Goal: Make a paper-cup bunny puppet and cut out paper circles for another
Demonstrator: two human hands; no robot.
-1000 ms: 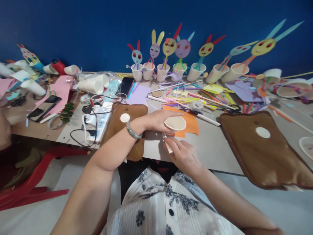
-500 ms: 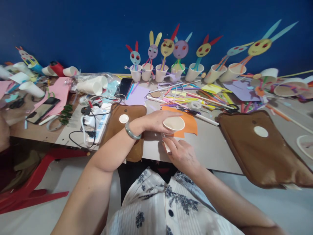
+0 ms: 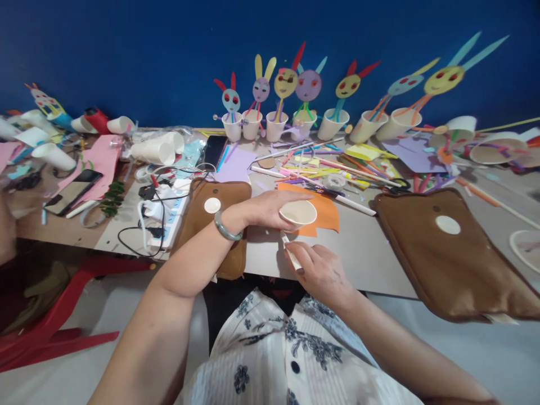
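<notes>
My left hand [image 3: 266, 209], with a bangle on its wrist, is closed around a white paper cup [image 3: 298, 214]. The cup is tilted, its open mouth facing me. Just below it, my right hand [image 3: 323, 271] grips a slim white pen-like tool [image 3: 296, 260]. The tool's upper end points at the cup's lower side; whether it touches the cup I cannot tell. Under and behind the cup lies a sheet of orange paper [image 3: 328, 211] on the table.
Brown cushioned pads lie at left [image 3: 236, 247] and right [image 3: 455, 270]. A power strip [image 3: 172, 219] with cables is on the left. Coloured sticks, a tape roll [image 3: 335, 181] and scissors [image 3: 403, 184] are scattered behind. Paper cups [image 3: 276, 128] with rabbit-faced figures line the blue wall.
My right hand has shifted slightly right and down, away from the cup, and more of the white tool shows. My left hand keeps its hold on the cup.
</notes>
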